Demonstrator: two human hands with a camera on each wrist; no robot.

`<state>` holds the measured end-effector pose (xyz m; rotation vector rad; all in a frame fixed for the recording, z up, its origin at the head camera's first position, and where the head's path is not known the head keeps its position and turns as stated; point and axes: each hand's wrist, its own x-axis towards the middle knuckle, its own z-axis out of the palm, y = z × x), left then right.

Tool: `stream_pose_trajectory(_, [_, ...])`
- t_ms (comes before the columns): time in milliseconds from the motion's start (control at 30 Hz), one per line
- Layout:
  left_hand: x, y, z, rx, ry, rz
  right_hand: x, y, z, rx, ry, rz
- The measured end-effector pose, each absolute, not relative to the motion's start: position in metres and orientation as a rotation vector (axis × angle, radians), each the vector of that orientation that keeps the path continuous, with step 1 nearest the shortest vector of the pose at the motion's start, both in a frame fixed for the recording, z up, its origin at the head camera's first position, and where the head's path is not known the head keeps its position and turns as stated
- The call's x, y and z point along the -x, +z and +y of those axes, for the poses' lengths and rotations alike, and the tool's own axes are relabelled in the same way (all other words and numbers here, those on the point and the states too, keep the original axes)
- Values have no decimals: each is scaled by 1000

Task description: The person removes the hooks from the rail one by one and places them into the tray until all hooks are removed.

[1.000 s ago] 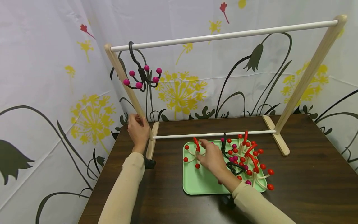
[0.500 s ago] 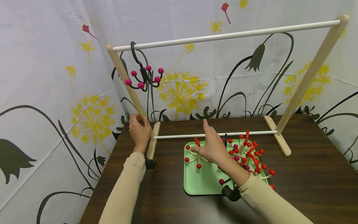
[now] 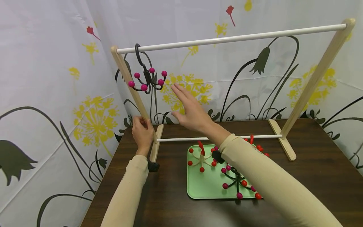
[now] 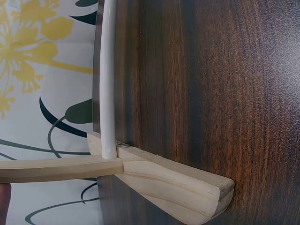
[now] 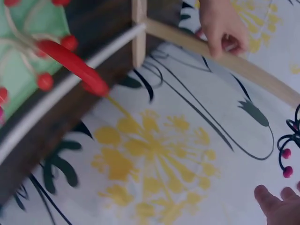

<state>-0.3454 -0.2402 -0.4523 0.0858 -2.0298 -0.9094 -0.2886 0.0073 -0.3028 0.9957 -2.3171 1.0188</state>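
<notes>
My left hand grips the left wooden post of a rack low down; its fingers curl about the post in the right wrist view. Up in the air, my right hand holds nothing, fingers straight and thumb spread. Left of it, apart, a black hook hanger with pink balls on its curved arms hangs from the rack's white top rod. On the green tray stand a red-hooked hanger with red balls and a black hanger with pink balls.
More red-ball and pink-ball hangers crowd the tray's right side, partly hidden by my right forearm. A white lower rod runs behind the tray. The rack's right post and foot stand on the brown table. Behind hangs a flowered curtain.
My right hand has left the red-hooked hanger at the tray's left and risen up and leftward toward the hanging black hanger. My left hand has stayed on the post.
</notes>
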Motion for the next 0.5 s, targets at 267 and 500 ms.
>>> stream_pose_trajectory(267, [344,-452,-240,-77,-883,-2038,305,-265,-15,-1150,775,-2391])
stream_pose_trajectory(500, [342,-452,-244,-80,-887,-2055,300,-258,-23,-991,990,-2444])
